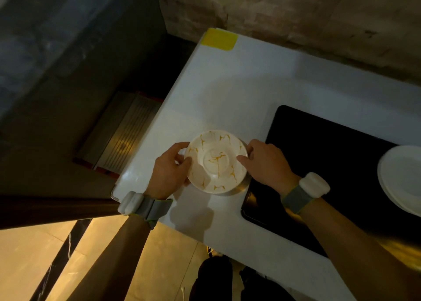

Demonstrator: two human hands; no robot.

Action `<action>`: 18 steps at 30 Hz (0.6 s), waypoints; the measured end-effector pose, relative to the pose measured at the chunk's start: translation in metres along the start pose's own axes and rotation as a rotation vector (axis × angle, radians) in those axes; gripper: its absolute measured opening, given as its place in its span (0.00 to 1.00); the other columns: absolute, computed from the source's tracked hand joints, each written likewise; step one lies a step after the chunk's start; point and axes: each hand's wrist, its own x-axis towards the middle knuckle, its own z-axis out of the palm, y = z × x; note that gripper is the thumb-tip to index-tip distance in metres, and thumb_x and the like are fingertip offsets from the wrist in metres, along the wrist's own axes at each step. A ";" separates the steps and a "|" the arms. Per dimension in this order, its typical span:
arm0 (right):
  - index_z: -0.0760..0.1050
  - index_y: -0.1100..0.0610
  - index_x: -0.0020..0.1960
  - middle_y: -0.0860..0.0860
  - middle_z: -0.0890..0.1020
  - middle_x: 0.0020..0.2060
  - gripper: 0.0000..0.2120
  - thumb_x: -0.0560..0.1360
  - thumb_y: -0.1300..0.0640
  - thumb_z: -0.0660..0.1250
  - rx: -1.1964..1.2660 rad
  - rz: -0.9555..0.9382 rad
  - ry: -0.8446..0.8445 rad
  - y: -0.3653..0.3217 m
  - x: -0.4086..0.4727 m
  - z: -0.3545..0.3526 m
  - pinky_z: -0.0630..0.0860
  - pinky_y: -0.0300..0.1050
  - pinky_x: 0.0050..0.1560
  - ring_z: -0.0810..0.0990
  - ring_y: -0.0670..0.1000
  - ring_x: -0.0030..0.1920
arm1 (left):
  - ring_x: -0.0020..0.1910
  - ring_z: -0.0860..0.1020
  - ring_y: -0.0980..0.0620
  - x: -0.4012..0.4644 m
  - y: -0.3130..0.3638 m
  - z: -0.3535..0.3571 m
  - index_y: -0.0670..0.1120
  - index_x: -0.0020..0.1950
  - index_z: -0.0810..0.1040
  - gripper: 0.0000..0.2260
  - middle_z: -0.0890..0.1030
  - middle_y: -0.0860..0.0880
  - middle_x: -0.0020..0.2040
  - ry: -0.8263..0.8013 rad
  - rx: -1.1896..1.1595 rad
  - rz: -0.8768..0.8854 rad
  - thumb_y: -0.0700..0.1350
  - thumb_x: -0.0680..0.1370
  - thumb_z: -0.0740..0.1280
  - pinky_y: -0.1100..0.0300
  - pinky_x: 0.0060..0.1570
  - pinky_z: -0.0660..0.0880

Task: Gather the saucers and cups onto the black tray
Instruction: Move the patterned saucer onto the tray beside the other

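Observation:
A white saucer with gold veining [216,161] is held just above the white table, left of the black tray [319,155]. My left hand [168,171] grips the saucer's left rim, thumb on top. My right hand [266,161] grips its right rim, with the thumb resting on the saucer's face. A shadow lies under the saucer's near edge. On the tray's right side sits a stack of plain white saucers [403,177], partly cut off by the frame edge. No cups are in view.
The white table [227,91] has a yellow patch [219,38] at its far left corner. Its left edge drops to a dark floor with a metal grille [123,134]. A stone wall runs behind the table.

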 end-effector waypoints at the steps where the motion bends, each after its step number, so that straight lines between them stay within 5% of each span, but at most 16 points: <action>1: 0.73 0.57 0.49 0.54 0.82 0.43 0.14 0.76 0.46 0.65 0.009 0.000 -0.005 0.000 0.000 0.000 0.78 0.51 0.44 0.80 0.56 0.44 | 0.29 0.83 0.52 0.000 0.000 0.000 0.60 0.60 0.73 0.14 0.80 0.53 0.41 0.007 0.002 0.002 0.43 0.80 0.65 0.64 0.30 0.81; 13: 0.70 0.56 0.50 0.55 0.83 0.42 0.09 0.78 0.50 0.64 0.354 0.019 0.037 0.018 -0.016 -0.015 0.80 0.56 0.45 0.81 0.53 0.42 | 0.24 0.81 0.51 -0.005 0.032 0.005 0.57 0.62 0.75 0.14 0.78 0.43 0.35 0.037 -0.069 0.100 0.41 0.79 0.64 0.63 0.24 0.78; 18: 0.69 0.53 0.52 0.56 0.83 0.38 0.09 0.79 0.48 0.61 0.379 0.010 0.114 0.042 -0.035 -0.027 0.80 0.60 0.38 0.81 0.53 0.35 | 0.21 0.78 0.52 -0.013 0.056 0.025 0.57 0.61 0.73 0.13 0.77 0.43 0.34 -0.001 -0.046 0.168 0.42 0.80 0.63 0.62 0.21 0.76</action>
